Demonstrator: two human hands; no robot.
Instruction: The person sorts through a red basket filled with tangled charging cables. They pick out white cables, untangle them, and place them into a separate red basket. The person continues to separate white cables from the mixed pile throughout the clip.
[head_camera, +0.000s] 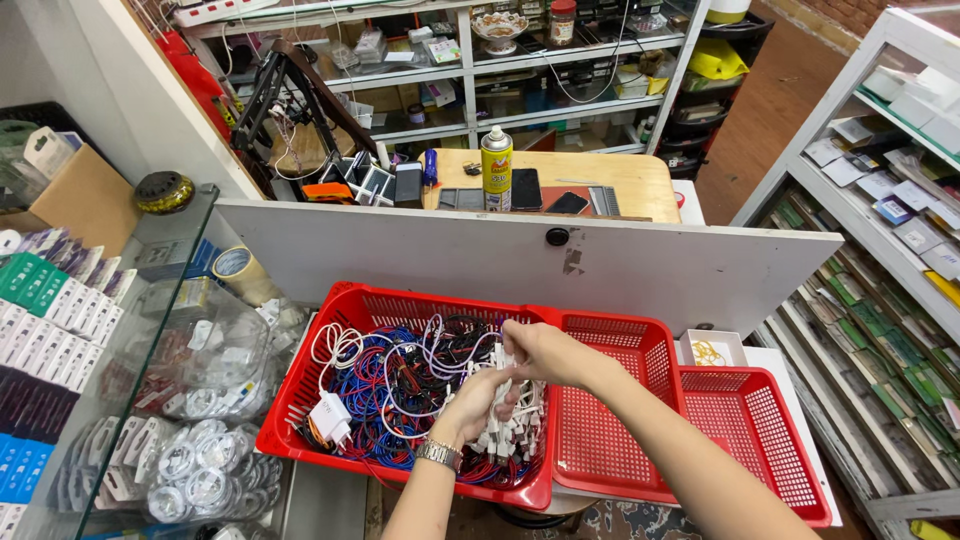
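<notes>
Here both hands (510, 385) grip white cables (505, 425) over a red basket (400, 300).

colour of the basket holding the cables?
Red, a slotted plastic basket; both hands work a white cable bundle over it. Head view shows it.

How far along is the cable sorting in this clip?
Early, it seems. Done: nothing visibly sorted; the middle red basket and the right red basket look empty. In hand: the left hand and right hand grip a bunch of white cables over the left red basket. Left: its large tangle of blue, red, black and white cables.
</notes>
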